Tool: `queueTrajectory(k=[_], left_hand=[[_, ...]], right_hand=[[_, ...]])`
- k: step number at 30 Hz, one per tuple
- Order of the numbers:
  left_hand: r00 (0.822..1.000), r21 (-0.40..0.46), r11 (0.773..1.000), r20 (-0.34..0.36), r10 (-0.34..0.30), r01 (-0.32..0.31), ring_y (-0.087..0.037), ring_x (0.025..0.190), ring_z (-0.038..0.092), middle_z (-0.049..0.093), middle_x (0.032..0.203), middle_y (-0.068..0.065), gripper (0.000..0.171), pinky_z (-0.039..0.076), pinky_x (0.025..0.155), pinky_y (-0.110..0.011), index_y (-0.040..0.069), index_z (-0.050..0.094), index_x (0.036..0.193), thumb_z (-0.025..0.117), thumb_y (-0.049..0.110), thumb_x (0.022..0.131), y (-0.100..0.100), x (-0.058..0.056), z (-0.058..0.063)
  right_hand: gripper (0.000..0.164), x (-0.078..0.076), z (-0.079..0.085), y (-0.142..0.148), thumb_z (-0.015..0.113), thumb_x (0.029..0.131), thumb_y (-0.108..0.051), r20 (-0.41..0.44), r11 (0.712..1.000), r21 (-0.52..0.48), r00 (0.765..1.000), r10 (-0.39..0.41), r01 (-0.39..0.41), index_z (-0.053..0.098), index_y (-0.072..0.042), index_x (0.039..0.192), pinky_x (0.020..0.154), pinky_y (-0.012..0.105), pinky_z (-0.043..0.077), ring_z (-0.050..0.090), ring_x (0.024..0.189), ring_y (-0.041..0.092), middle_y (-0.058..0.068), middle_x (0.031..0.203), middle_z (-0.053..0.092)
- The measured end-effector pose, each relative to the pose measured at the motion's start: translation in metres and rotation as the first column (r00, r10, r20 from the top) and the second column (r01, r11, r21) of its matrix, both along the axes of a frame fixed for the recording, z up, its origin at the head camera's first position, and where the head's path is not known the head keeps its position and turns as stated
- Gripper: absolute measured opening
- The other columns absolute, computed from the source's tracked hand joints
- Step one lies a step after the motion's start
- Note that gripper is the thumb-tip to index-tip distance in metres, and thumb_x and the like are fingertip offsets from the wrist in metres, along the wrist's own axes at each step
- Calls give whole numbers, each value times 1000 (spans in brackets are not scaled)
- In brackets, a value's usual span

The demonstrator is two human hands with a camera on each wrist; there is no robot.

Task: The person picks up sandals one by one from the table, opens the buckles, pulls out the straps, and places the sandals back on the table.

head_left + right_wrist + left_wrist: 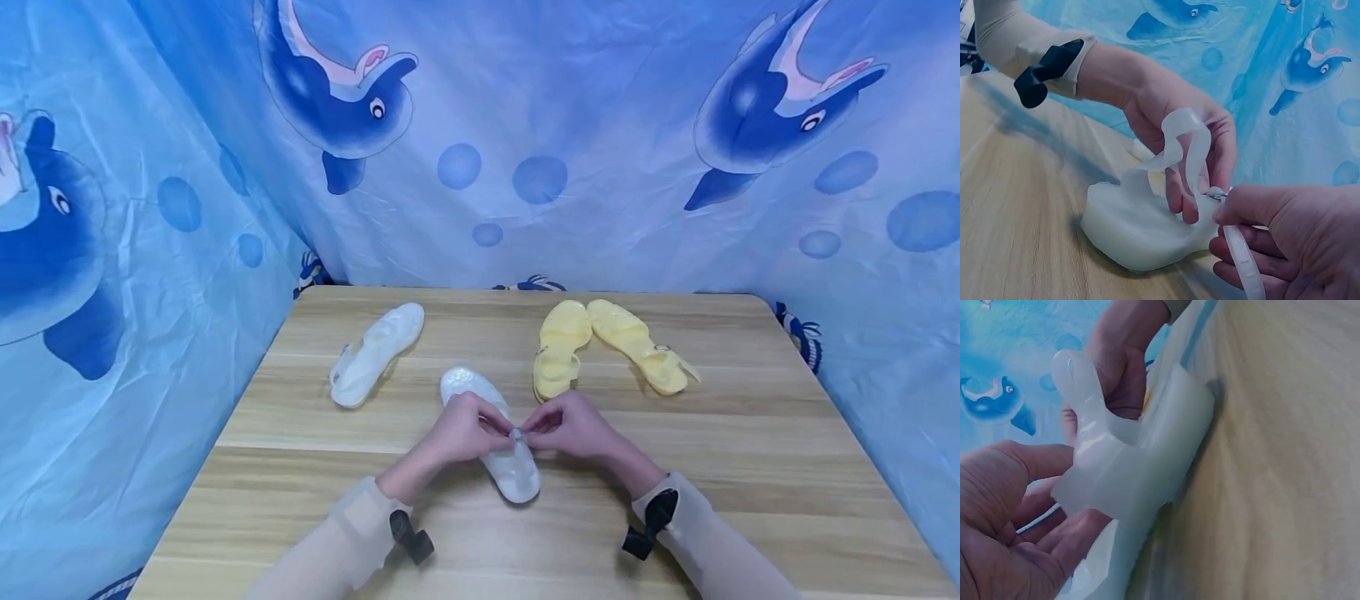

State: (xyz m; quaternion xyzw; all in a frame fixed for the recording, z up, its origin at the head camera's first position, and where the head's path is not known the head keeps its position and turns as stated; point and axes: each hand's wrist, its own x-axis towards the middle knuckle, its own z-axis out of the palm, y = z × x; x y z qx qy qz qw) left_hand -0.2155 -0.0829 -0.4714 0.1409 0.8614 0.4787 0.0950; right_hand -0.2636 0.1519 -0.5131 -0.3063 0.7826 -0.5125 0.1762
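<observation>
A translucent white sandal lies on the table in front of me, heel toward me, with both hands at its ankle strap. My left hand pinches the strap by its small metal buckle. My right hand grips the strap's other end between thumb and fingers. In the right wrist view the perforated strap end hangs below my right hand. The left wrist view shows the upright heel piece between my left hand and the other one; the buckle is hidden there.
A second white sandal lies at the back left of the wooden table. Two yellow sandals, one left and one right, lie at the back right. A blue dolphin-print curtain surrounds the table's back and sides.
</observation>
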Motion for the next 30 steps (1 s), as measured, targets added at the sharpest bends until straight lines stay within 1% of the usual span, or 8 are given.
queueTrajectory(k=[2, 5, 7, 11, 13, 17, 23, 30], left_hand=[[1000, -41, 999, -11, 4, -5, -6, 69, 75, 82, 83, -7, 15, 61, 65, -18, 6, 85, 89, 94, 8, 77, 0, -1, 2], [999, -104, 995, -41, -12, 7, -3, 68, 72, 82, 80, -4, 14, 60, 63, -17, 8, 85, 87, 94, 10, 76, 1, -3, 5], [999, -114, 993, -42, -24, 19, -4, 69, 73, 82, 80, -4, 14, 60, 63, -17, 8, 85, 88, 94, 11, 77, 1, -4, 6], [1000, -64, 998, 26, -17, 19, -7, 76, 76, 83, 87, -6, 12, 61, 67, -18, 7, 85, 90, 91, 10, 80, -2, -3, 6], [999, -43, 999, 44, -13, 15, -7, 78, 76, 83, 88, -7, 10, 61, 68, -18, 7, 85, 91, 90, 10, 82, -3, -4, 3], [999, -13, 1000, 46, -22, 23, -8, 76, 76, 83, 86, -8, 10, 62, 67, -19, 6, 85, 91, 89, 11, 83, -4, -5, -2], [998, -5, 1000, 70, 7, -6, -9, 74, 76, 82, 84, -8, 11, 62, 67, -20, 6, 85, 91, 90, 10, 82, -5, -3, -2], [998, 28, 999, 62, -24, 22, -10, 77, 77, 83, 89, -11, 12, 63, 69, -19, 3, 83, 94, 88, 8, 85, 0, -5, -4]], right_hand=[[16, -1, 1, 0, 88, 88, -16, 5, 1000, 5, 1000, 4, -4, 84, -9, 102, 75, 24, 65, 77, 84, 7, 7, 95, 83], [16, 0, 4, 0, 88, 89, -15, 2, 1000, 4, 1000, 6, -6, 84, -9, 103, 76, 24, 65, 78, 84, 7, 7, 96, 84], [15, 2, 7, 0, 87, 89, -15, -6, 1000, 5, 1000, 6, -6, 84, -8, 103, 76, 24, 66, 78, 84, 7, 7, 95, 84], [15, 6, 13, -1, 87, 90, -18, -32, 1000, 18, 999, 9, -9, 85, -11, 103, 77, 24, 66, 78, 85, 7, 3, 96, 84], [15, 7, 14, -1, 86, 91, -20, -48, 1000, 28, 999, 6, -4, 85, -13, 103, 78, 24, 66, 78, 86, 7, 1, 96, 84], [11, 9, 13, -2, 85, 92, -18, -60, 999, 29, 998, -13, 15, 85, -14, 102, 80, 23, 65, 78, 89, 7, 1, 98, 84], [9, 10, 8, -6, 87, 89, -17, -7, 999, 4, 999, -43, 43, 86, -16, 98, 78, 23, 64, 78, 88, 7, 0, 97, 84], [7, 12, 9, -7, 88, 88, -15, -2, 995, -15, 995, -95, 95, 86, -12, 94, 73, 21, 63, 77, 84, 5, 4, 95, 84]])
